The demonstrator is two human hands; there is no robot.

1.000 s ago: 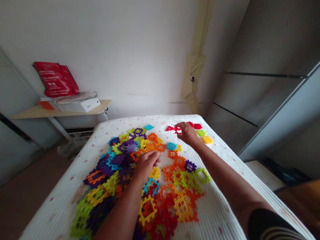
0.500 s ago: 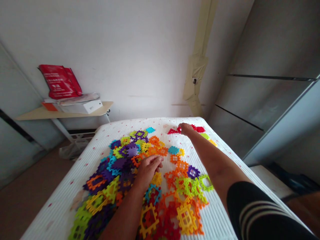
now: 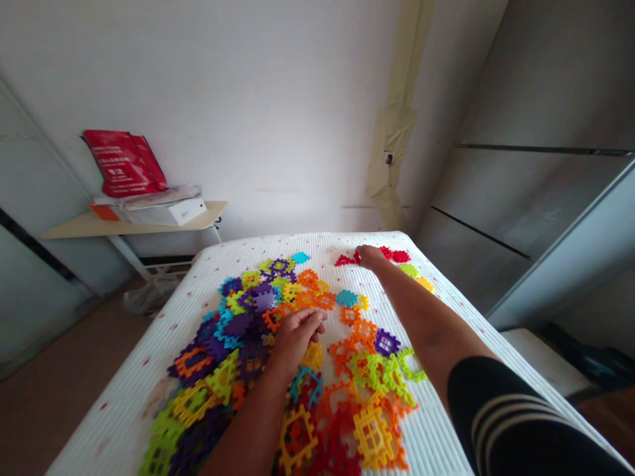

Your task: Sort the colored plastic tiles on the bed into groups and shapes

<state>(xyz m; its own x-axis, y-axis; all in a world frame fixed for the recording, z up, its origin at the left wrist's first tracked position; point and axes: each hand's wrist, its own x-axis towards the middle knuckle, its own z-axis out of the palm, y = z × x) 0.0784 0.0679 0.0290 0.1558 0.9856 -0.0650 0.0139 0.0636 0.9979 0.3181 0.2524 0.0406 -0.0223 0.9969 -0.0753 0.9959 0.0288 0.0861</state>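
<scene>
Many coloured plastic pieces with notched edges lie in a loose heap on a white ribbed cover (image 3: 183, 330). My left hand (image 3: 300, 332) hovers over the middle of the heap, fingers curled, beside a yellow piece (image 3: 313, 356); what it holds, if anything, is hidden. My right arm reaches to the far right, where my right hand (image 3: 370, 256) is at a row of red pieces (image 3: 399, 256). Its fingers are bent down on a red piece (image 3: 356, 256) at the row's left part. Green (image 3: 409, 270) and yellow pieces (image 3: 425, 284) lie nearer, right of my forearm.
A side table (image 3: 84, 227) at the left bears a red bag (image 3: 124, 164) and a white box (image 3: 181, 211). Grey cabinets (image 3: 536, 198) stand at the right. Behind the cover rises a wall with a taped strip and a socket (image 3: 389, 158).
The whole view has shifted slightly, so things appear a little further right. Both hands have kept nearly the same places over the pieces.
</scene>
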